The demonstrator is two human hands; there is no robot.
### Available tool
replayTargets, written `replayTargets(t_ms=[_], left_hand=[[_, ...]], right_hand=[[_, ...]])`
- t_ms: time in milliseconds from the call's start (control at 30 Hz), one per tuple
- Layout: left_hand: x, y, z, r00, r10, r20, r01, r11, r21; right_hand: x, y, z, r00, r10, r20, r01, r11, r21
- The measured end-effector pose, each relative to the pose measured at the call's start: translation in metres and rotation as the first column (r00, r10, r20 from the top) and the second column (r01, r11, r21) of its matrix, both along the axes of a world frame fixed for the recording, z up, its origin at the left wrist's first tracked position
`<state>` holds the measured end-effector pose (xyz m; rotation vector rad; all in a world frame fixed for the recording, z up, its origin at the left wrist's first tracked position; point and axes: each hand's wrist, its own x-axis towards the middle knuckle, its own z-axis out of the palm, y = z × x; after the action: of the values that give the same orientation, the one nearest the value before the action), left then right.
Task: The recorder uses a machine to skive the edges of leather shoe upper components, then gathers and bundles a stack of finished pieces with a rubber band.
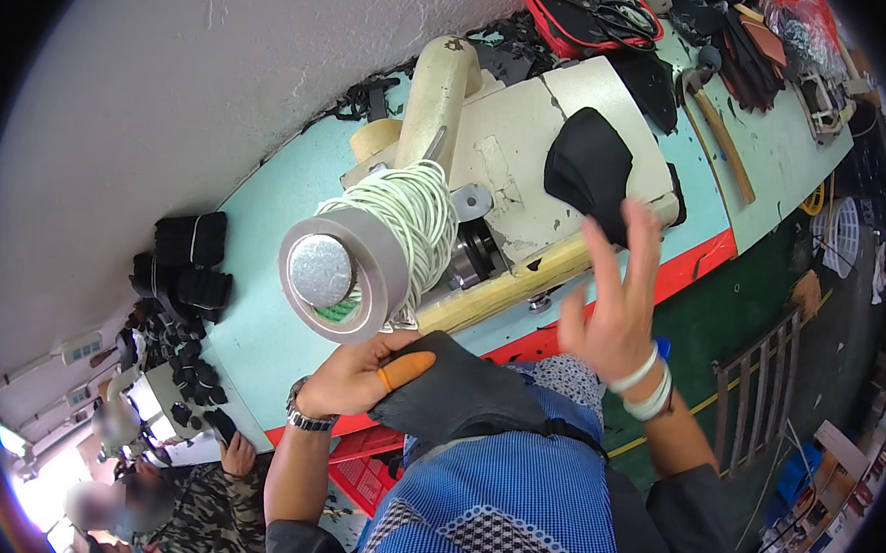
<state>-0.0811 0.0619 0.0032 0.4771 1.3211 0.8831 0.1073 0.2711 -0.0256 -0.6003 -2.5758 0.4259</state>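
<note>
Now, left hand [353, 377]: closed on the near-left edge of a black panel [477, 393], orange finger cot [405, 371] on the thumb pressing down from above, metal-banded watch [312, 408] at the wrist
Black panel: out in front of the body, above the blue checked apron [512, 495], one narrow end towards the right
Right hand [612, 305]: up and open, fingers spread, nothing seen in its grasp, white bands [646, 382] round the wrist; fingertips right by the lower edge of a black stack, and whether they touch it I can't tell
Black stack [589, 159]: lying on the cream machine bed [501, 129], rounded pieces layered one over another
Cord coil [406, 210]: pale loops behind a grey flange [379, 258] with a silver disc [321, 270] in front
Wooden bar [518, 285]: running along the front of the machine bed
Table [269, 257]: pale blue top with a red edge; hammer [719, 136] over on the right, tied black bundles [191, 238] over on the left
Co-worker: camouflage sleeve [215, 510] at lower left, a hand [238, 456] at a small black piece [220, 425]
Floor [696, 320]: green, with a metal rack [758, 378] to the right
</note>
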Motion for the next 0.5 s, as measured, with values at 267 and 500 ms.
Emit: replayTargets(t_ms=[267,500], left_hand=[[0.003,-0.007,0.000,0.977,0.191,0.092,-0.198,0.978,0.071],[-0.001,0.001,-0.002,0.950,0.296,0.094,-0.282,0.949,-0.137]], right_hand=[[0.007,-0.053,0.017,0.945,0.303,-0.125,0.019,-0.430,-0.903],[-0.003,-0.042,0.012,0.981,0.192,-0.016,0.067,-0.417,-0.906]])
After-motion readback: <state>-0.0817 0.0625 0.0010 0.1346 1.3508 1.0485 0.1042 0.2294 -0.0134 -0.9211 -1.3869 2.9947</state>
